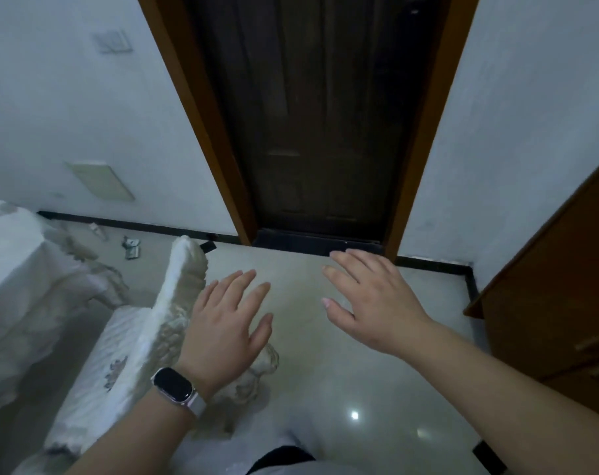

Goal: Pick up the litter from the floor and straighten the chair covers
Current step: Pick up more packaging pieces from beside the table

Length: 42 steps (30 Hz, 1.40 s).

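White chair cover (169,303) beside left hand (222,323); right hand (370,303) apart; litter (132,247) beyond; both hands spread.

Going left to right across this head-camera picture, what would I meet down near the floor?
White cloth-draped furniture → small crumpled litter scraps by the black skirting → white lace-covered chair back → left hand, black watch on its wrist → right hand → brown wooden cabinet.

Both forearms reach up from the lower frame. The left hand (226,323) and right hand (370,303) are spread flat, palms down, at mid-frame, holding nothing.
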Motion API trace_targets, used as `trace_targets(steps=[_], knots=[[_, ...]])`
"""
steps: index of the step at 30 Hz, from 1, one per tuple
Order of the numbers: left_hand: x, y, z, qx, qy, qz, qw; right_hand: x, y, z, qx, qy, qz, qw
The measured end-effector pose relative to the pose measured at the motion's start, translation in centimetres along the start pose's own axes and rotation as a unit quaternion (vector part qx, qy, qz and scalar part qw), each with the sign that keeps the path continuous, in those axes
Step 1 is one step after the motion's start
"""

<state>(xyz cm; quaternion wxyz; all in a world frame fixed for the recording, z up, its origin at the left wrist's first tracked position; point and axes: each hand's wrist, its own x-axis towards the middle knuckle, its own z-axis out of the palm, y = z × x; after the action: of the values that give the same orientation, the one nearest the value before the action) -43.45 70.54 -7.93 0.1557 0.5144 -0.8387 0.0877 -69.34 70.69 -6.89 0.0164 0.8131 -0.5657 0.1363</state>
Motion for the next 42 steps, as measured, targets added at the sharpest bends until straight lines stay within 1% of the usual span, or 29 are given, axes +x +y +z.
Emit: trace_targets(steps=[7, 11, 16, 18, 22, 25, 29, 32, 35, 38, 42], knots=[[8.2, -4.6, 6.2, -0.030, 0.000, -0.036, 0.999, 10.4, 3.0, 3.4, 0.009, -0.010, -0.022, 1.000], [14.7, -7.9, 9.8, -0.033, -0.030, -0.038, 0.998, 17.3, 5.6, 4.9, -0.019, -0.054, -0.017, 0.998], [22.5, -14.5, 11.4, -0.040, -0.028, -0.035, 0.998, 26.7, 7.6, 5.7, -0.045, -0.047, -0.023, 0.998], [25.3, -17.2, 11.7, -0.037, -0.044, -0.051, 0.997, 30.6, 7.9, 6.3, -0.040, -0.048, -0.036, 0.997], [27.6, -20.3, 13.0, -0.036, -0.051, -0.075, 0.995, 35.7, 7.6, 7.7, -0.013, -0.041, -0.045, 0.998], [29.6, -22.7, 14.2, -0.045, -0.060, -0.086, 0.993, 40.2, 8.3, 9.4, 0.006, -0.054, -0.071, 0.996], [31.7, -25.7, 16.2, -0.030, -0.063, -0.144, 0.987, 46.0, 10.2, 13.6, 0.037, -0.054, -0.107, 0.992], [34.2, -28.5, 17.5, -0.009, -0.083, -0.167, 0.982, 51.5, 11.0, 16.1, 0.059, -0.055, -0.150, 0.985], [36.9, -31.6, 17.9, 0.026, -0.096, -0.196, 0.976, 57.5, 11.5, 17.9, 0.079, -0.059, -0.196, 0.976], [39.6, -34.2, 17.3, 0.066, -0.082, -0.236, 0.966, 63.8, 11.6, 18.9, 0.086, -0.052, -0.238, 0.966], [42.0, -37.4, 16.5, 0.103, -0.066, -0.290, 0.949, 71.4, 10.5, 19.9, 0.126, -0.043, -0.314, 0.940]])
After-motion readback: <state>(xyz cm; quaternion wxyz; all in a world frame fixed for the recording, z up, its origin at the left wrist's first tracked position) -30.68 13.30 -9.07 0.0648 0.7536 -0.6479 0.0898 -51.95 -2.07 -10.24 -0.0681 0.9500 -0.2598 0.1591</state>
